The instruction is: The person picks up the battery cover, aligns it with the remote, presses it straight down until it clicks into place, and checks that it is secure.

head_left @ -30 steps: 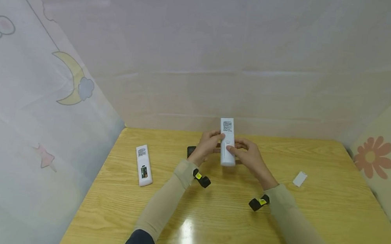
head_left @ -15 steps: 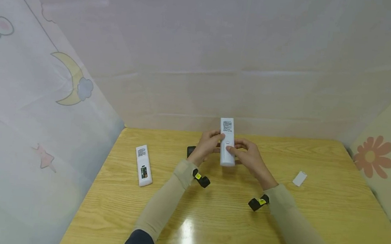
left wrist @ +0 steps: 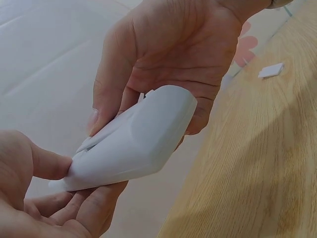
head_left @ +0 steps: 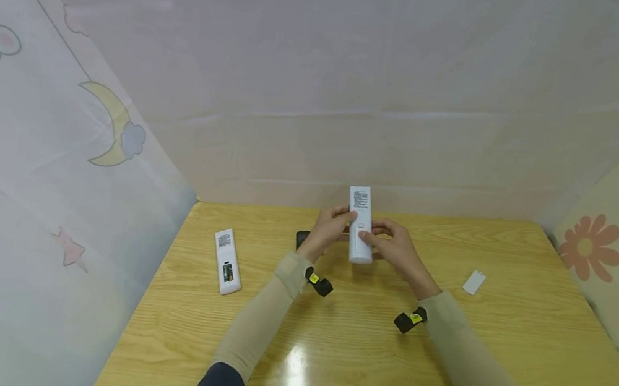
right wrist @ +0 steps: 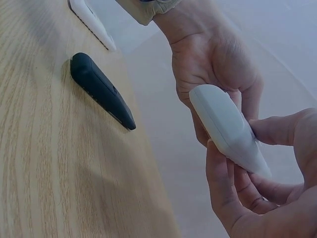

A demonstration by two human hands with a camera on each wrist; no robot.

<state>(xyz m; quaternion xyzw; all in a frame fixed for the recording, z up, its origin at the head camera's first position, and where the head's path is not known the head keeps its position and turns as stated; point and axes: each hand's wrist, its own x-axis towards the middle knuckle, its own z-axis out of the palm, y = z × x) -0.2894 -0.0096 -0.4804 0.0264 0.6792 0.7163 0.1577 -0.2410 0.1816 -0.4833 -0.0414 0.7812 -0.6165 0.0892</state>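
Note:
Held up over the far part of the table is a white remote control [head_left: 361,218], its labelled back toward me. My left hand [head_left: 330,229] grips its left side, thumb on the back and fingers beneath. On the other side, my right hand [head_left: 396,249] holds the lower half, its thumb on the battery cover [head_left: 363,248]. In the left wrist view, a thin gap shows along the edge of that cover on the remote [left wrist: 148,136]. The right wrist view shows the rounded end of the remote [right wrist: 218,116] between both hands.
A second white remote [head_left: 227,261] lies at left, its battery compartment open with batteries inside. A black remote [right wrist: 99,89] lies on the table [head_left: 349,358], mostly behind my left wrist in the head view. A loose white battery cover [head_left: 474,282] lies at right.

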